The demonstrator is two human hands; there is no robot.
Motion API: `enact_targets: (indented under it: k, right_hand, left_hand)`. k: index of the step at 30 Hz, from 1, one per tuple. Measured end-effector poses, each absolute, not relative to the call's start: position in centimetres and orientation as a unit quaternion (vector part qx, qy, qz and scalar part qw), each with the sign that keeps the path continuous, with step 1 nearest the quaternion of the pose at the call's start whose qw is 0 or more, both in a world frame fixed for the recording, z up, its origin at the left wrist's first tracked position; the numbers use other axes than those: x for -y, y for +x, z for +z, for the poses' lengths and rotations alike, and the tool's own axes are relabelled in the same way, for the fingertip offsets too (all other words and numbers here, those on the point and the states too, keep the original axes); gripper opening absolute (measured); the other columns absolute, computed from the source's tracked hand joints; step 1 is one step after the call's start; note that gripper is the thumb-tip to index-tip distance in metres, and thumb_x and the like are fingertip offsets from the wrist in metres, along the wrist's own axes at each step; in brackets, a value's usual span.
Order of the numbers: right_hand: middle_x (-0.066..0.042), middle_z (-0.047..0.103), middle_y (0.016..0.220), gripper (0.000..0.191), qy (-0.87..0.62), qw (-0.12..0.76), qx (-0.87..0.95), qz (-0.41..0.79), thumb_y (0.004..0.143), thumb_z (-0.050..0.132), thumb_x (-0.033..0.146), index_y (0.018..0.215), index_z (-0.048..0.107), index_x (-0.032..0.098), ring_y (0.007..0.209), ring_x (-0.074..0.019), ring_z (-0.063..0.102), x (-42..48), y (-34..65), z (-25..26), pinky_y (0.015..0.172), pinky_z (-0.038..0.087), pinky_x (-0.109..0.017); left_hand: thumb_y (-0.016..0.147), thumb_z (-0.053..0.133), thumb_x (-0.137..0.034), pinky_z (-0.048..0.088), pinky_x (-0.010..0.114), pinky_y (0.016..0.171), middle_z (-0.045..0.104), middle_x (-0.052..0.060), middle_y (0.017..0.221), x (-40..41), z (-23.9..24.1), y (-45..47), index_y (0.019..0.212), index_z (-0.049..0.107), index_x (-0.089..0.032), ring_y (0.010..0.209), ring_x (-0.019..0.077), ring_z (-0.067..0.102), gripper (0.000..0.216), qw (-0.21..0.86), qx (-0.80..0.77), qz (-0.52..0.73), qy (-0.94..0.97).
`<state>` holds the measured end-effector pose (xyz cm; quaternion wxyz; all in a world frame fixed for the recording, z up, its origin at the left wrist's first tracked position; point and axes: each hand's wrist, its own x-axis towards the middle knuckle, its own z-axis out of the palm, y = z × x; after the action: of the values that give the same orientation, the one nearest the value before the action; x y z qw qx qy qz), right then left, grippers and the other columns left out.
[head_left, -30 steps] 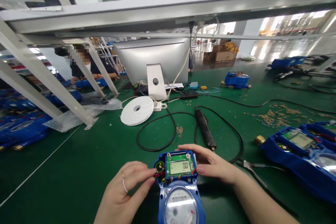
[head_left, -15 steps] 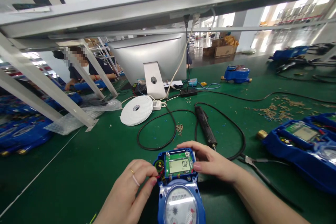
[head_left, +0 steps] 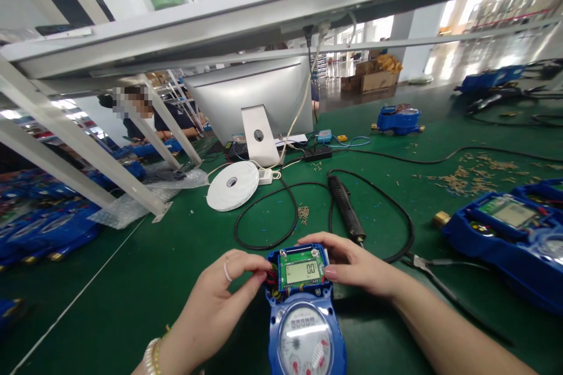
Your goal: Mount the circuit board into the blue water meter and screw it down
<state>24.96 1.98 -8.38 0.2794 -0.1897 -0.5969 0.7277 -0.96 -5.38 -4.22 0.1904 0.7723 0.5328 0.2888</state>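
A: Pinching in from both sides: the left hand [head_left: 220,299] has its fingertips together on the red wires at the left edge of the green LCD circuit board [head_left: 302,271], and the right hand [head_left: 356,266] is clamped over the board's right corner.

B: Where does the board sit?

A: In the open top housing of the blue water meter [head_left: 303,316], which lies on the green bench [head_left: 132,281] directly in front, dial toward the person.

B: So which step?

A: Seating the board and tucking its wiring, I judge. The next move calls for an even press without trapping a wire.

B: Room to work?

A: Open bench to the left. To the right, pliers [head_left: 424,266] lie near; the black electric screwdriver [head_left: 345,208] and its cable [head_left: 264,240] loop just behind. Another open meter [head_left: 505,234] sits well apart, far right.
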Motion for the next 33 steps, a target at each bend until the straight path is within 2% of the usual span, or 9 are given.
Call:
enact_targets:
  k: [3,8,12,17,23,27,33]
  right_hand:
    - [-0.009,0.055,0.125,0.052,-0.181,0.281,0.596,0.73,0.08,0.068,0.031,0.127,0.049,0.019,0.114,-0.0234,0.053,-2.0,25.0,-8.5,0.099,0.04,-0.038]
    - [-0.01,0.056,0.124,0.054,-0.172,0.283,0.594,0.733,0.079,0.069,0.031,0.127,0.048,0.017,0.114,-0.0242,0.053,-2.0,25.0,-8.7,0.098,0.041,-0.038]
    - [-0.011,0.056,0.124,0.053,-0.169,0.282,0.596,0.732,0.08,0.068,0.03,0.127,0.048,0.017,0.114,-0.0245,0.053,-2.1,24.9,-8.7,0.098,0.041,-0.039]
    - [-0.01,0.056,0.123,0.053,-0.169,0.285,0.597,0.73,0.08,0.069,0.03,0.127,0.049,0.017,0.112,-0.0229,0.053,-2.1,25.0,-8.6,0.097,0.041,-0.037]
    - [-0.009,0.056,0.124,0.053,-0.169,0.287,0.599,0.728,0.08,0.069,0.029,0.127,0.049,0.017,0.112,-0.0215,0.053,-2.2,24.9,-8.7,0.098,0.041,-0.035]
    - [-0.009,0.057,0.123,0.054,-0.17,0.287,0.597,0.73,0.08,0.069,0.03,0.128,0.048,0.016,0.111,-0.0211,0.054,-2.1,24.9,-8.7,0.097,0.042,-0.035]
    - [-0.009,0.055,0.124,0.054,-0.171,0.288,0.601,0.725,0.08,0.068,0.031,0.128,0.047,0.017,0.112,-0.0214,0.053,-1.9,24.8,-8.6,0.097,0.041,-0.035]
  left_hand:
    - [0.088,0.056,-0.025,0.053,0.027,0.074,0.067,0.001,0.087,5.3,-3.7,-0.9,0.095,0.067,-0.025,0.082,0.0155,0.064,0.013,0.217,-0.542,0.266,0.767]
    - [0.087,0.057,-0.02,0.052,0.024,0.072,0.068,-0.001,0.089,4.8,-2.3,-1.9,0.108,0.064,-0.031,0.081,0.0134,0.064,0.024,0.202,-0.466,0.193,0.84]
    - [0.087,0.057,-0.013,0.052,0.02,0.074,0.07,-0.001,0.094,4.2,-1.7,-2.8,0.117,0.058,-0.03,0.084,0.0112,0.065,0.034,0.165,-0.382,0.163,0.894]
    - [0.087,0.059,-0.017,0.051,0.019,0.075,0.072,-0.001,0.092,3.3,-0.9,-2.6,0.109,0.061,-0.026,0.082,0.0104,0.066,0.023,0.162,-0.348,0.134,0.914]
    - [0.086,0.061,-0.016,0.048,0.02,0.082,0.068,0.001,0.101,2.4,-0.7,-1.9,0.1,0.063,-0.022,0.092,0.0108,0.061,0.015,0.177,-0.327,0.138,0.918]
    - [0.088,0.059,-0.02,0.048,0.023,0.078,0.068,-0.001,0.088,2.7,-0.9,-1.5,0.089,0.065,-0.021,0.084,0.0112,0.06,0.007,0.23,-0.373,0.125,0.89]
    - [0.084,0.061,-0.027,0.046,0.028,0.073,0.065,0.0,0.081,3.6,-0.1,0.1,0.077,0.068,-0.022,0.081,0.0157,0.059,0.011,0.257,-0.509,0.076,0.818]
